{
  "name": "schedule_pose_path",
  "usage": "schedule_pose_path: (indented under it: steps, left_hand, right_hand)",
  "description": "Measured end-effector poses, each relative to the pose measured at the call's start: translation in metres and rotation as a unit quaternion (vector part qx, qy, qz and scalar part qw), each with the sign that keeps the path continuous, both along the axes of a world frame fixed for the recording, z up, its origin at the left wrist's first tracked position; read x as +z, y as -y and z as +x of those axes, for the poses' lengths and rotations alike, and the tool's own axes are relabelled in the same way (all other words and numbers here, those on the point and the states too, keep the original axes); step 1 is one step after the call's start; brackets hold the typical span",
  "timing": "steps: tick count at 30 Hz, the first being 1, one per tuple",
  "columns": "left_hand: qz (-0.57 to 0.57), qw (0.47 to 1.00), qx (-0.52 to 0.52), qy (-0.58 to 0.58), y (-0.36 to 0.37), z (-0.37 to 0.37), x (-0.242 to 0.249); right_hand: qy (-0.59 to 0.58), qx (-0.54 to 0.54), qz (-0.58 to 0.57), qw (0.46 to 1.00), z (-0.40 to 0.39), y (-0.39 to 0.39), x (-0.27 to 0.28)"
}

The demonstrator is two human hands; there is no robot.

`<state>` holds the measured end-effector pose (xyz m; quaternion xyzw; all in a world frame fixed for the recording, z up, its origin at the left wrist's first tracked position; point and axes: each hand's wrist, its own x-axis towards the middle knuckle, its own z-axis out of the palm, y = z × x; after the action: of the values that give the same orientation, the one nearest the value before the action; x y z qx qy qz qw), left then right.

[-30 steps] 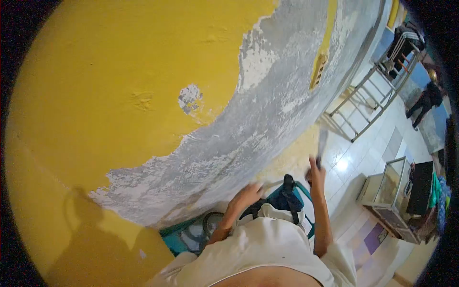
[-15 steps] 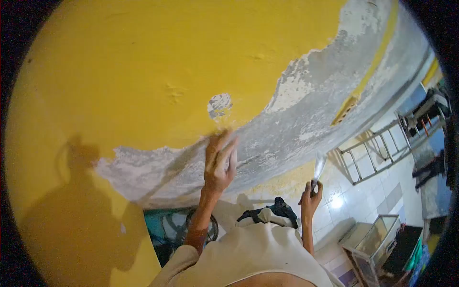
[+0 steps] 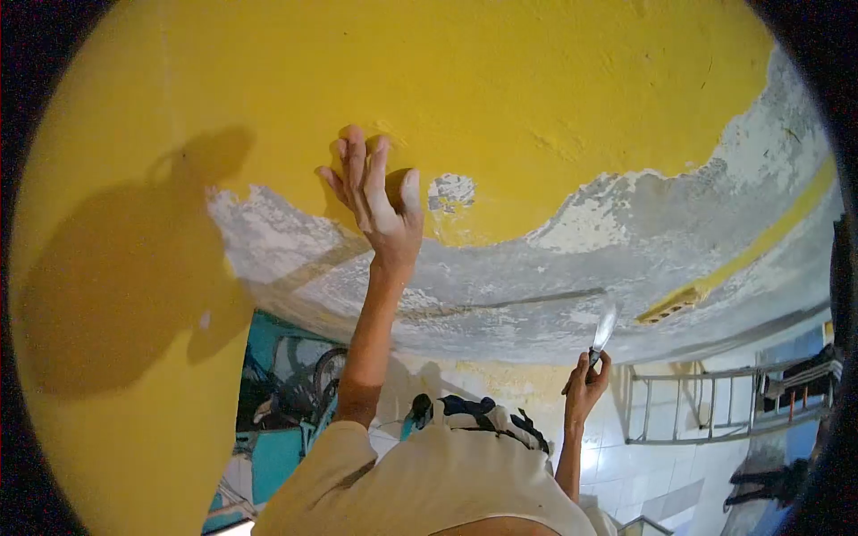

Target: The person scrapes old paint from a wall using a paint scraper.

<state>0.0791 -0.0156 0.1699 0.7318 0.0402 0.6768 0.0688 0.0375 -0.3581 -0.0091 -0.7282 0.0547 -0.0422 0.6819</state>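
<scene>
My left hand (image 3: 380,192) lies against the yellow wall (image 3: 536,80), fingers spread, just left of a small bare patch (image 3: 450,192) with flaked paint. Below it runs a band of exposed grey and white plaster (image 3: 527,277) with a ragged paint edge. Lower right, my right hand (image 3: 586,386) grips the dark handle of a scraper (image 3: 605,329), whose pale, shiny blade points up in front of the grey plaster.
A metal ladder (image 3: 706,406) is at the right above the tiled floor (image 3: 617,460). A yellow strip (image 3: 769,237) crosses the plaster. A bicycle wheel (image 3: 329,371) shows at the lower left, beside teal surfaces (image 3: 277,464).
My left hand has moved up from the plaster edge onto the yellow paint and its fingers have spread. The view has shifted. The scraper remains in my right hand.
</scene>
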Motion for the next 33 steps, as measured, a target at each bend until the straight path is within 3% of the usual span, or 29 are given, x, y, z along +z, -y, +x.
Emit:
schedule_pose_path:
  steps: [2, 4, 6, 9, 10, 11, 13, 15, 16, 18, 21, 23, 25, 26, 30, 33]
  left_hand:
    - [-0.010, 1.000, 0.001, -0.011, 0.008, -0.004, -0.008]
    - [0.016, 0.994, 0.078, -0.069, 0.020, -0.002, -0.023]
    - [-0.006, 0.993, 0.043, -0.106, 0.032, -0.005, -0.061]
    - [-0.057, 0.965, -0.010, -0.256, 0.070, -0.036, -0.123]
    - [-0.107, 0.945, -0.092, -0.294, 0.087, -0.053, -0.133]
    - [-0.159, 0.916, -0.172, -0.327, 0.104, -0.074, -0.144]
    - [-0.267, 0.716, -0.384, -0.519, 0.099, -0.112, -0.202]
    - [-0.512, 0.603, -0.395, -0.468, 0.105, -0.150, -0.238]
    - [-0.517, 0.596, -0.397, -0.469, 0.104, -0.167, -0.240]
    - [-0.391, 0.709, -0.332, -0.484, 0.087, -0.175, -0.233]
    - [-0.417, 0.670, -0.317, -0.526, 0.065, -0.160, -0.193]
    - [-0.345, 0.757, -0.355, -0.426, 0.059, -0.130, -0.167]
    - [-0.472, 0.682, -0.416, -0.373, 0.067, -0.098, -0.096]
    - [-0.489, 0.659, -0.454, -0.346, 0.063, -0.079, -0.086]
    - [-0.495, 0.704, -0.483, -0.163, 0.069, -0.035, -0.034]
    - [-0.490, 0.692, -0.506, -0.155, 0.069, -0.036, -0.019]
  right_hand:
    - [0.020, 0.019, 0.058, 0.998, 0.003, -0.001, 0.020]
    - [0.032, 0.023, 0.041, 0.998, 0.003, 0.001, 0.020]
    - [0.037, 0.027, 0.021, 0.999, 0.005, 0.006, 0.016]
    - [0.010, 0.054, 0.059, 0.997, 0.000, 0.011, -0.002]
    - [0.012, 0.057, 0.060, 0.997, -0.005, 0.012, -0.004]
    - [0.012, 0.049, 0.068, 0.996, -0.011, 0.011, -0.005]
    - [0.010, 0.039, 0.076, 0.996, -0.019, 0.003, -0.001]
    - [0.004, 0.071, 0.077, 0.995, -0.020, -0.009, -0.002]
    - [-0.005, 0.091, 0.073, 0.993, -0.025, -0.010, -0.002]
    - [0.054, 0.127, 0.052, 0.989, -0.024, -0.021, -0.004]
    - [0.110, 0.181, 0.071, 0.975, -0.028, -0.055, 0.029]
    - [0.124, 0.263, 0.069, 0.954, -0.029, -0.081, 0.063]
    - [0.100, 0.332, 0.033, 0.937, -0.028, -0.106, 0.094]
    - [0.125, 0.340, 0.007, 0.932, -0.023, -0.120, 0.103]
    - [0.145, 0.320, 0.017, 0.936, -0.022, -0.154, 0.120]
    - [0.158, 0.301, 0.025, 0.940, -0.025, -0.168, 0.122]
